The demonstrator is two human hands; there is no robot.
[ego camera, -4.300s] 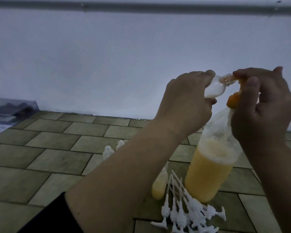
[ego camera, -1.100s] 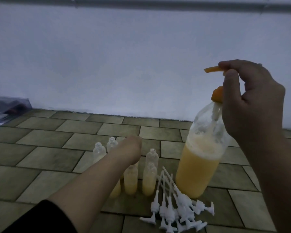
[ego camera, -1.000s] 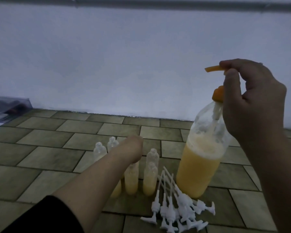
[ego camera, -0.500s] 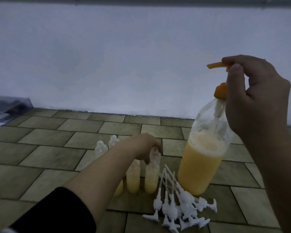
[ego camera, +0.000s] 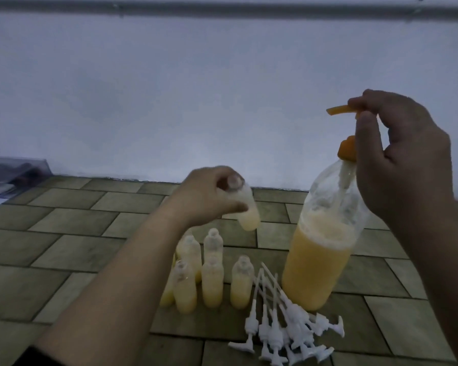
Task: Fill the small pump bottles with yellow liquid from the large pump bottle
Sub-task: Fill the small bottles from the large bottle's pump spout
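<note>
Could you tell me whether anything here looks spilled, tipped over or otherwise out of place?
No spill shows on the tiled floor. The only jumble is the white pump heads, lying in a loose heap beside the large pump bottle.

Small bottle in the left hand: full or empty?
Partly full. The small bottle, held tilted by the left hand, shows yellow liquid only in its lower part; no pump fitted.

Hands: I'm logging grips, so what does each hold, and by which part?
Left hand grips a small bottle by its neck and shoulder, lifted off the floor. Right hand pinches the large bottle's orange pump head.
</note>
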